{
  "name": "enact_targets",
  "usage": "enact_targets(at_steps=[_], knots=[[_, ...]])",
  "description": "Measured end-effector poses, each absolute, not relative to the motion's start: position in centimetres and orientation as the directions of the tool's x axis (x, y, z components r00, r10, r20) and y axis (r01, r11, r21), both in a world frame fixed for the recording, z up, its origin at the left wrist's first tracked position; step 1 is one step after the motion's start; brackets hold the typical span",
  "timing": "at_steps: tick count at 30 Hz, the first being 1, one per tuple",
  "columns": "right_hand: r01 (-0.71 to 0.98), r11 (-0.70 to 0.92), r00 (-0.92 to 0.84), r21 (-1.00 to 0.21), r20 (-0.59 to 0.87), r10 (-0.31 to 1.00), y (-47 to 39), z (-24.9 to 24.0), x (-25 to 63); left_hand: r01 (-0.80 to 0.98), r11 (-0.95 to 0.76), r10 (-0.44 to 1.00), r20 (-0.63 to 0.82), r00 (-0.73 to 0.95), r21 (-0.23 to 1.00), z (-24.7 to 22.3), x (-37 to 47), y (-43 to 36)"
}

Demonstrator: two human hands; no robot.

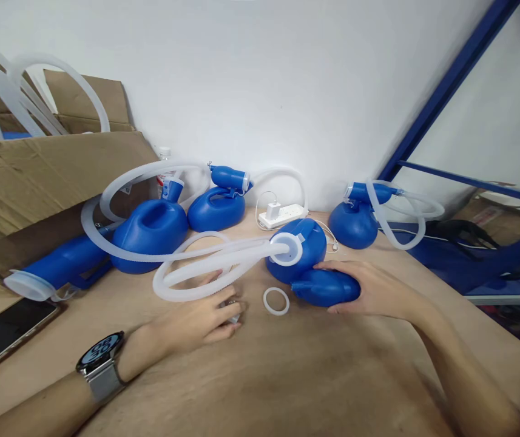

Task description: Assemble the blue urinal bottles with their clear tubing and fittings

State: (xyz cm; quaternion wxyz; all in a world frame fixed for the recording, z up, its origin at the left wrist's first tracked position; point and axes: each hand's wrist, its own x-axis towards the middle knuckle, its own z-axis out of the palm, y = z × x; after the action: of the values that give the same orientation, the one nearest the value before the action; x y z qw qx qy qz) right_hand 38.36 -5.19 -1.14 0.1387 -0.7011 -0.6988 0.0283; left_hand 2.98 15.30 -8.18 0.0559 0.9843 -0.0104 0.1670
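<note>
My right hand (369, 285) is wrapped around the rounded end of a blue plastic urinal head (326, 288), whose narrow spout points left. Just behind it lies a blue urinal bottle (312, 240) with a white ring mouth facing me. Coiled clear hose (209, 267) runs left from that mouth. My left hand (218, 315), below the hose, has its fingers curled over a small whitish piece (231, 312), mostly hidden, whose kind I cannot make out. Between the hands a white sealing ring (276, 301) lies flat on the table.
More blue urinal bottles stand behind: one at left (150, 233), another near the wall (216, 209), a third at right (353, 224). A cardboard box (59, 176) with hoses, a phone (9, 334), a power strip (287, 215) and a blue metal frame (451, 73) surround the table.
</note>
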Motion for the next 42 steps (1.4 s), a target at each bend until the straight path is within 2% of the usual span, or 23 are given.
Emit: enact_targets(at_steps=[2,4,7,9,11,14,16,20,22,26,28,32,35,39,42], knots=[[0.954,-0.009,0.040,-0.301,0.097,0.994,-4.9,-1.3,38.9,-0.028,-0.996,0.003,0.330,0.944,0.088,-8.8,2.9,15.3],[0.936,-0.030,0.048,-0.350,0.044,0.998,-4.9,-1.4,39.4,0.005,-0.988,0.051,0.290,0.956,0.156,-9.2,2.6,15.5],[0.940,-0.075,0.081,-0.333,0.002,0.997,-5.2,-1.7,39.5,0.030,-0.967,0.089,0.228,0.970,0.251,-9.0,2.1,16.2],[0.962,-0.082,0.092,-0.261,0.027,0.995,-5.4,-2.0,39.0,0.034,-0.967,0.090,0.214,0.973,0.251,-8.5,1.7,16.5],[0.987,-0.054,0.072,-0.151,0.115,0.991,-5.5,-2.4,37.8,0.020,-0.971,0.070,0.201,0.977,0.240,-8.1,1.2,16.7],[0.995,0.088,-0.097,0.047,0.249,0.964,-5.2,-2.9,35.4,0.007,-0.972,0.055,0.202,0.978,0.234,-8.1,0.1,17.0],[0.966,0.214,-0.246,0.146,0.252,0.936,-4.7,-3.1,33.6,0.012,-0.971,0.065,0.216,0.974,0.238,-8.6,-1.0,17.4],[0.922,0.342,-0.378,0.182,0.232,0.896,-3.5,-3.8,30.7,0.044,-0.953,0.116,0.228,0.967,0.298,-9.6,-2.8,18.4],[0.893,0.381,-0.442,0.241,0.306,0.843,-2.9,-4.2,29.5,0.042,-0.945,0.125,0.238,0.963,0.324,-9.8,-3.1,18.8],[0.793,0.402,-0.602,0.458,0.484,0.635,-1.4,-4.7,27.1,0.014,-0.948,0.117,0.309,0.944,0.317,-9.5,-2.5,19.0],[0.764,0.402,-0.642,0.505,0.526,0.558,-0.3,-4.7,26.4,0.028,-0.941,0.136,0.301,0.944,0.338,-9.3,-2.2,19.0],[0.711,0.465,-0.703,0.527,0.530,0.475,2.6,-5.5,26.5,0.061,-0.929,0.175,0.287,0.942,0.365,-9.1,-1.7,18.8],[0.692,0.508,-0.721,0.512,0.511,0.467,4.4,-6.9,27.4,0.097,-0.930,0.215,0.311,0.926,0.355,-8.9,-1.5,18.6],[0.737,0.536,-0.675,0.412,0.486,0.555,5.1,-8.1,28.2,0.142,-0.935,0.265,0.374,0.889,0.325,-8.5,-0.9,18.2],[0.762,0.567,-0.635,0.312,0.531,0.561,3.6,-7.9,29.1,0.181,-0.931,0.303,0.394,0.868,0.316,-8.3,-0.6,17.8]])
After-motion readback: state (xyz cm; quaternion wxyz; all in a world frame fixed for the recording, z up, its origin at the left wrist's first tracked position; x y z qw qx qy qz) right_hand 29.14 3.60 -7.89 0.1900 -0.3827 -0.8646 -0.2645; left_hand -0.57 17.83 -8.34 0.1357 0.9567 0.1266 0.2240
